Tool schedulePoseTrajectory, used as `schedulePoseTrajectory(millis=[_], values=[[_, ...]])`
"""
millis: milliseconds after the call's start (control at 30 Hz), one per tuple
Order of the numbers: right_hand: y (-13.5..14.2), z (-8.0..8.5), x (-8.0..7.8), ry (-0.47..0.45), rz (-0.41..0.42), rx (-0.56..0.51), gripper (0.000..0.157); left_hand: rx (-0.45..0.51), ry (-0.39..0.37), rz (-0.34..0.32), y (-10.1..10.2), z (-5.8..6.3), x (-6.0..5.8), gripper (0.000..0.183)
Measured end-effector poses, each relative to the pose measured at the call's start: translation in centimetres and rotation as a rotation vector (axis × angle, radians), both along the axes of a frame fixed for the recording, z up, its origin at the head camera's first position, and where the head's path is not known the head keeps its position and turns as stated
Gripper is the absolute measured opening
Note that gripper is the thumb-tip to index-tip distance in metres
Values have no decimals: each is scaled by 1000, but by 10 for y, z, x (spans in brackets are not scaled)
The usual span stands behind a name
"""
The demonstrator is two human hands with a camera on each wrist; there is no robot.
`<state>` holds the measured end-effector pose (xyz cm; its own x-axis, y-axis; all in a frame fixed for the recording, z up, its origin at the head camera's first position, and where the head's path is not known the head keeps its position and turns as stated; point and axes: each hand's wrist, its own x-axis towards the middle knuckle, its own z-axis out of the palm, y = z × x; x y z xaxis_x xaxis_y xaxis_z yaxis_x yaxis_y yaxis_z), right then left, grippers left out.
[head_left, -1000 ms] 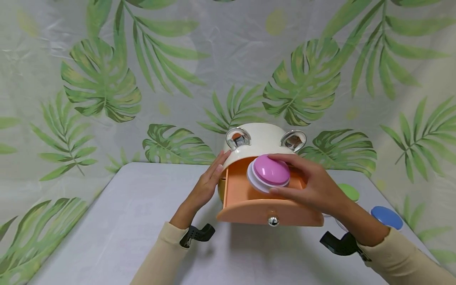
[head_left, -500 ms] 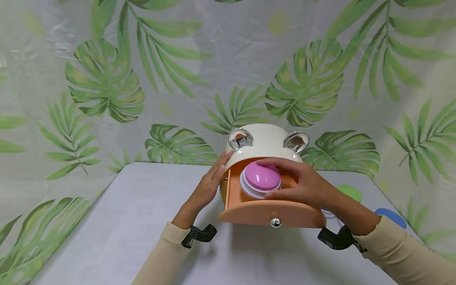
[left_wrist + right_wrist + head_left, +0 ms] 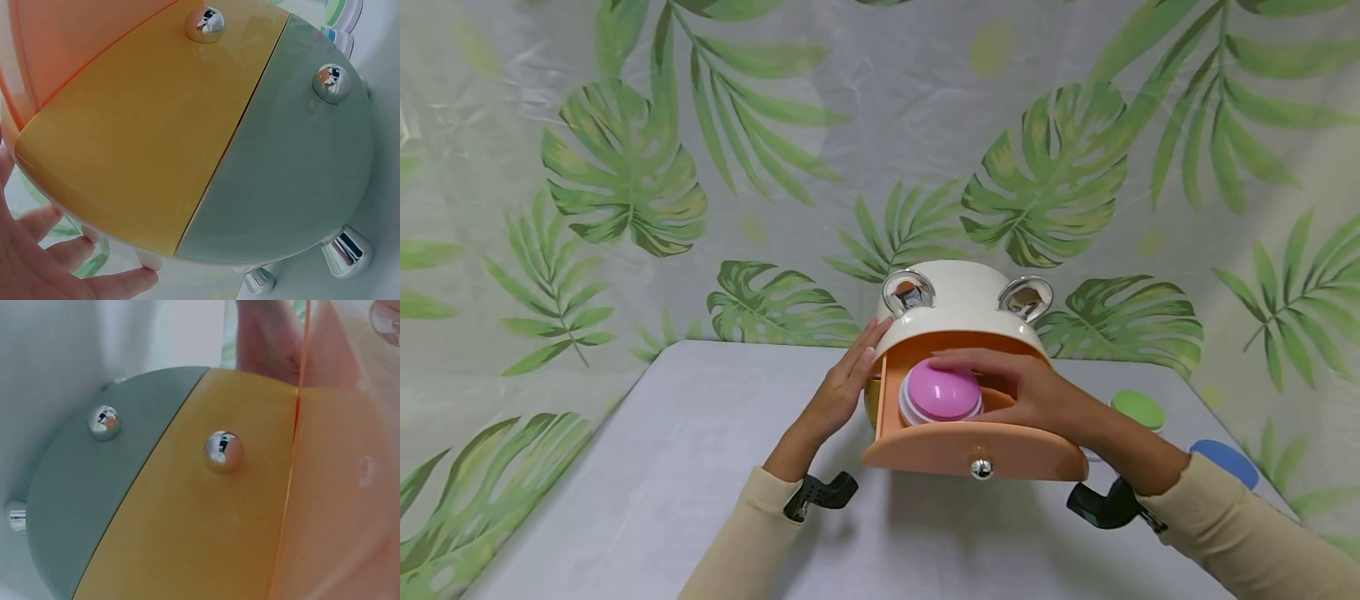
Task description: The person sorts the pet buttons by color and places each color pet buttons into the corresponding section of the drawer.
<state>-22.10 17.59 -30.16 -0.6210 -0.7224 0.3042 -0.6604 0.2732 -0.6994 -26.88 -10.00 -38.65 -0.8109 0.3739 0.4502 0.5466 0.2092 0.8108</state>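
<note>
Head view: on the table (image 3: 700, 458), a white-topped cabinet (image 3: 962, 287) stood with its orange drawer (image 3: 940, 450) pulled out, a pink-topped container (image 3: 943, 390) within.
The left hand (image 3: 835, 396) lay along the cabinet's side, fingers extended, grasping nothing; the right hand (image 3: 1041, 396) had its fingers around the container, near the drawer's front panel. Placing it there seemed the step in hand; whether it touched bottom was hidden. The next move probably called for seating it level, then loosening the fingers.

Leafy sheeting (image 3: 895, 125) around a table (image 3: 662, 467) suggests a booth.
</note>
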Motion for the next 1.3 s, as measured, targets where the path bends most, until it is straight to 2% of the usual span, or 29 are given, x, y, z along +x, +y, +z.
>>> schedulePoseTrajectory(millis=[367,833,1300], values=[[-4,-1,0,-109,86,27,64,-5,8,-1,-1,0,-1,45],[-3,-2,0,-126,116,57,67,8,3,3,0,-2,1,46],[-2,-3,-1,-158,131,45,64,-9,-2,13,1,-2,0,45]])
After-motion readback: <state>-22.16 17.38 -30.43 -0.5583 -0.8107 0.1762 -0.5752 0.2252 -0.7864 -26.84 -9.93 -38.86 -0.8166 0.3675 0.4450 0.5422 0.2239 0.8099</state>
